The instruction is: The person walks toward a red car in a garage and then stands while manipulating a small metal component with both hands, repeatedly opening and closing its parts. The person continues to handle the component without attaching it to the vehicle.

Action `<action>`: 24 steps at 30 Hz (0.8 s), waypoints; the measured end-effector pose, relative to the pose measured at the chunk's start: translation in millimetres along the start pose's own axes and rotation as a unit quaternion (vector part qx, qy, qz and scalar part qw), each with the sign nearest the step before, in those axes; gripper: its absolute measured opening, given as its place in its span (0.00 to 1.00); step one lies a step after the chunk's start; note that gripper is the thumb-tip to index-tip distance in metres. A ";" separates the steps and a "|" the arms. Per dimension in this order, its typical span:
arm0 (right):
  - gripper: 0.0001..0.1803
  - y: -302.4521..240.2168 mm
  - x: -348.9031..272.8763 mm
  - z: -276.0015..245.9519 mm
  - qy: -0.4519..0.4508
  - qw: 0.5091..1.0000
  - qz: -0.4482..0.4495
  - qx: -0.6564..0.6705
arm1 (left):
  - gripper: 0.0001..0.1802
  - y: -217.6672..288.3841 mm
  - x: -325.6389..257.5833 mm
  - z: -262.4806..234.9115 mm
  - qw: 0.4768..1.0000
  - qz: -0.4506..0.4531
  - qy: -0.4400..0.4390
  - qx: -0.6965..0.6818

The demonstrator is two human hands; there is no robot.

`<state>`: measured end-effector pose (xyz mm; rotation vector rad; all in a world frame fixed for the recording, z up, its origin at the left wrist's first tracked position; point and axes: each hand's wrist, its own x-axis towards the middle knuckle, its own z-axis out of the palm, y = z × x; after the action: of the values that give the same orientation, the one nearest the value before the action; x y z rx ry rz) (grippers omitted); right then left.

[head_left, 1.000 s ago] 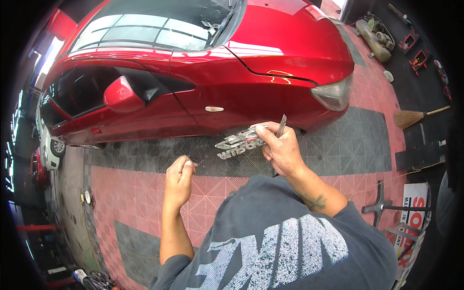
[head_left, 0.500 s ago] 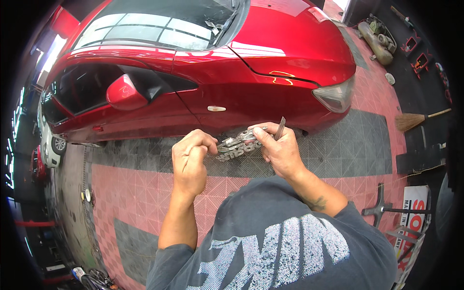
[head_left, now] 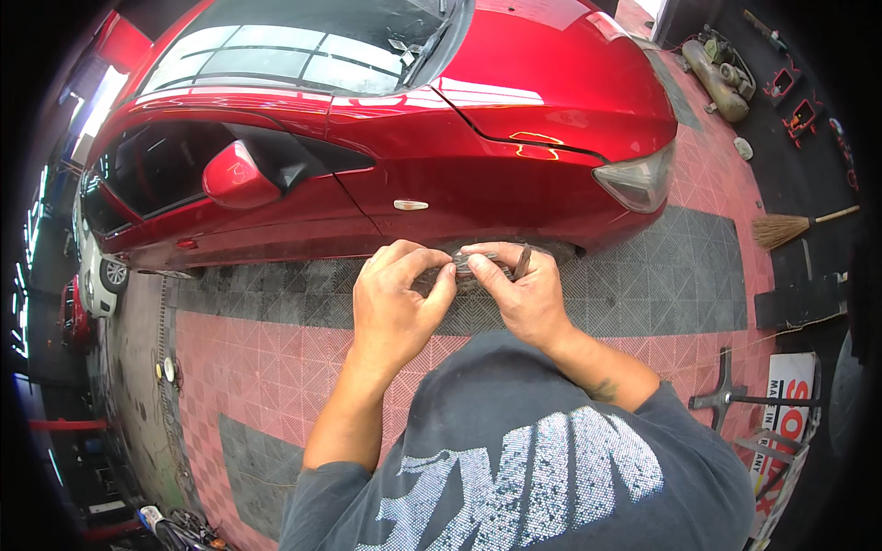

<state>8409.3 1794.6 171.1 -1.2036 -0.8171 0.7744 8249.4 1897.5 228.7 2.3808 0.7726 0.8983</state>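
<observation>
My left hand (head_left: 395, 301) and my right hand (head_left: 533, 301) are close together in front of the car's front wheel area. Between their fingertips I pinch a small grey metal-looking piece (head_left: 462, 264). Most of it is covered by my fingers, so its kind cannot be made out. From between the fingers of my right hand sticks a narrow, dark, flat strip (head_left: 523, 261), and its lower part is hidden. Both hands are closed. Just beyond them stands the red car (head_left: 496, 197), its side toward me.
The floor has red and grey grid tiles (head_left: 266, 363). To the right lie a straw broom (head_left: 781, 231), a metal stand (head_left: 724, 397) and a tank-like compressor (head_left: 717, 83). A white car (head_left: 95, 275) stands at the far left. The side mirror (head_left: 239, 176) juts out.
My left hand has moved right, toward my right hand, and now meets it at the piece. The strip in my right hand has tilted and shows less.
</observation>
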 end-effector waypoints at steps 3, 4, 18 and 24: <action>0.12 -9.0 -7.7 4.3 0.014 0.995 -0.056 -0.082 | 0.05 7.2 -1.8 9.3 0.998 -0.048 0.019 -0.046; 0.12 -6.9 -8.2 4.6 0.017 0.992 -0.081 -0.092 | 0.05 7.6 -3.1 13.9 0.995 -0.063 0.025 -0.072; 0.12 -7.4 0.9 -6.5 0.035 0.997 -0.035 -0.052 | 0.10 0.3 -17.4 20.6 0.990 -0.044 0.016 -0.134; 0.13 -3.4 0.9 -7.4 0.023 0.997 -0.005 -0.076 | 0.10 -9.2 -18.8 24.0 0.996 -0.038 0.017 -0.077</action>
<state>8416.4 1791.2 173.3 -1.3467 -0.8562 0.6836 8251.5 1886.4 198.9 2.1937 0.7736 0.9342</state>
